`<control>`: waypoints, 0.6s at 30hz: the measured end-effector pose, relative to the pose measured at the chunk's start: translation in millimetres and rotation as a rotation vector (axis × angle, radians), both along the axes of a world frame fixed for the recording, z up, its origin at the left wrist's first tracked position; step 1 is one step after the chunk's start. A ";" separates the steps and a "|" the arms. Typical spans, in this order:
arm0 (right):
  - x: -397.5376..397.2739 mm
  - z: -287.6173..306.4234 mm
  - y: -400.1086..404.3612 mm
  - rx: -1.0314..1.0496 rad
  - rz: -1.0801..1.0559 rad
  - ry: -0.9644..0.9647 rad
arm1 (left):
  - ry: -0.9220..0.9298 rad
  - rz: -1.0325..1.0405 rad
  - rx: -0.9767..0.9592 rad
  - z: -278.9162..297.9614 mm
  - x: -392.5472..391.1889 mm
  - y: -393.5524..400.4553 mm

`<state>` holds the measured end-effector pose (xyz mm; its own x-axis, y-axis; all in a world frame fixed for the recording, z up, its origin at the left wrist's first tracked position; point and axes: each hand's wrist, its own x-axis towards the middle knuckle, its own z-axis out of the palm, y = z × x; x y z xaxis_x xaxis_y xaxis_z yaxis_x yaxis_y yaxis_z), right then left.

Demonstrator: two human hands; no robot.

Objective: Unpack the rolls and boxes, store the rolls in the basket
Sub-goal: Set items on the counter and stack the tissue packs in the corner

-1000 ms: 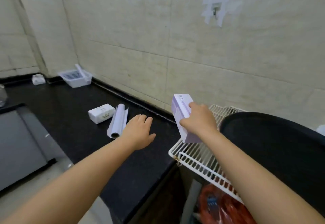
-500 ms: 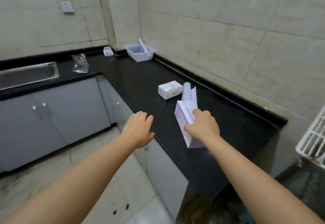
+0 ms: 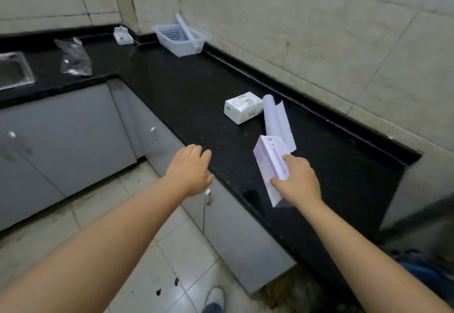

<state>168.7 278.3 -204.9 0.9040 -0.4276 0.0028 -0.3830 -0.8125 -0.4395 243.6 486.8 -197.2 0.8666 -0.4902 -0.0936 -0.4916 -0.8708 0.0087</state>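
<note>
Head view
Right hand: my right hand (image 3: 298,183) grips a long lilac box (image 3: 271,165), held above the black desk (image 3: 191,96).
Left hand: my left hand (image 3: 190,169) holds nothing, fingers relaxed, over the desk edge.
Roll: a loose roll (image 3: 274,118) lies on the desk beside a small white box (image 3: 242,107).
Basket: the white basket (image 3: 178,39) sits in the far corner, another roll (image 3: 184,29) leaning in it.

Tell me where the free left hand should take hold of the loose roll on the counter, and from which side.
Probably grip the roll round the middle of its tube, coming from above and the left with the left hand. It lies flat on the counter, and its loose sheet trails off to the right, so that side offers only paper. The white box crowds its far end.
</note>
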 end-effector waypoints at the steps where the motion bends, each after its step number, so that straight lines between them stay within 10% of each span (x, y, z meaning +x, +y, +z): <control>1: 10.8 -2.9 -4.7 -0.001 -0.014 -0.013 | 0.002 -0.016 -0.002 -2.0 12.4 -5.7; 18: 130.5 -39.4 -132.3 -0.002 -0.541 -0.017 | 0.102 -0.322 0.067 -24.7 213.5 -136.8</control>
<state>299.2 146.0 -244.3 0.5542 -0.8322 0.0172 -0.7398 -0.5019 -0.4481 457.2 350.1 -221.9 0.6530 -0.7268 -0.2131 -0.7409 -0.6714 0.0195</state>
